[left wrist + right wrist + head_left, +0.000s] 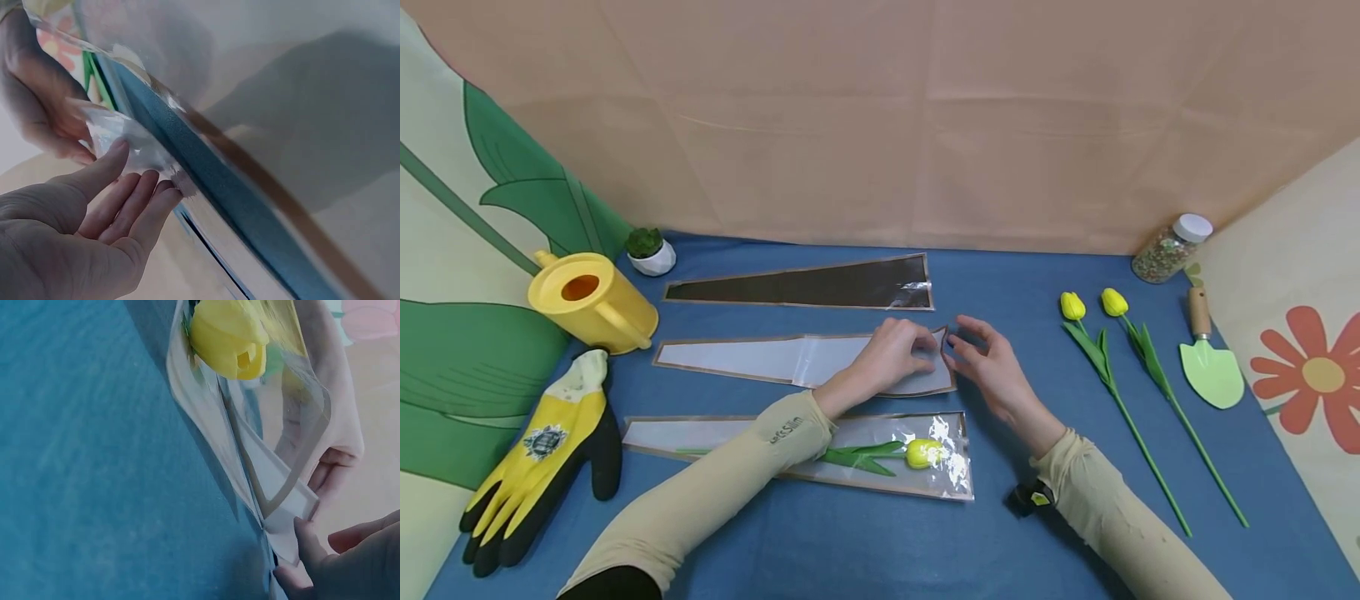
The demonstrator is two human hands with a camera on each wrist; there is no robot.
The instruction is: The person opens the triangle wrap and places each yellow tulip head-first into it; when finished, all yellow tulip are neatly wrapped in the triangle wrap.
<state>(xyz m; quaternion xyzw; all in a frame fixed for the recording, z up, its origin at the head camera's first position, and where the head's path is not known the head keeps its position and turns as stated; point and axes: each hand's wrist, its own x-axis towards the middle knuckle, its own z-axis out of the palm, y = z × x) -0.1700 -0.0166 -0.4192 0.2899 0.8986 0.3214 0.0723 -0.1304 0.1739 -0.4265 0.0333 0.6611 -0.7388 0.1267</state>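
Note:
The middle flower sleeve (722, 354) lies across the table, a clear tapered bag with white backing and brown edging. Bent over its wide end, my left hand (891, 354) pinches the film between thumb and fingers. At the right edge of that mouth, my right hand (992, 367) holds the rim with its fingertips; the rim stands lifted there. In the left wrist view, crinkled film (125, 137) shows between thumb and fingers. Nearer me lies another sleeve (955, 483) with a yellow tulip (922, 453) inside, its stem partly hidden by my left forearm.
A dark-backed sleeve (820, 285) lies farther back. Two yellow tulips (1108, 367) (1157, 367) and a green trowel (1212, 372) are at right, beneath a jar (1167, 250). At left are a glove (550, 442), a yellow watering can (602, 304) and a potted plant (651, 254).

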